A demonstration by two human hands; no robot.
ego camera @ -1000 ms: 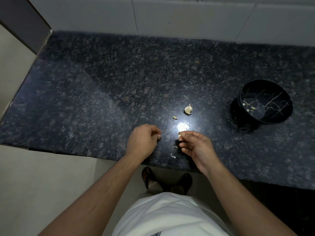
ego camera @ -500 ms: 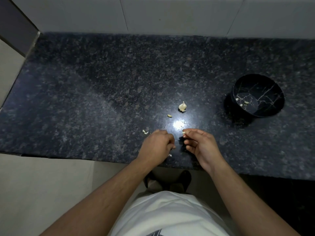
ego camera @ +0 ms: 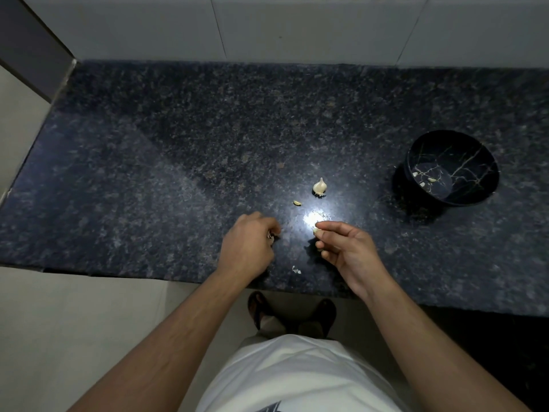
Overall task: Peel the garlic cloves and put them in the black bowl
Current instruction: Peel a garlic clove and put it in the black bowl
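My right hand [ego camera: 344,248] pinches a small pale garlic clove [ego camera: 316,231] between thumb and fingertips, just above the counter's front part. My left hand [ego camera: 248,245] is curled beside it with bits of papery garlic skin [ego camera: 271,237] at its fingertips. A garlic bulb remnant [ego camera: 320,187] stands on the dark granite counter [ego camera: 178,162] beyond the hands, with a loose clove [ego camera: 297,203] to its left. The black bowl [ego camera: 451,168] with gold veins sits at the right and holds a few peeled cloves [ego camera: 431,180].
A scrap of skin [ego camera: 296,270] lies near the counter's front edge between my hands. A white tiled wall [ego camera: 297,28] runs along the back. The counter ends at the left beside a pale floor [ego camera: 59,322]. My feet show below the edge.
My left hand drew apart from the right, moved left and then back, now holding skin bits. The right hand keeps the clove and has opened its lower fingers slightly.
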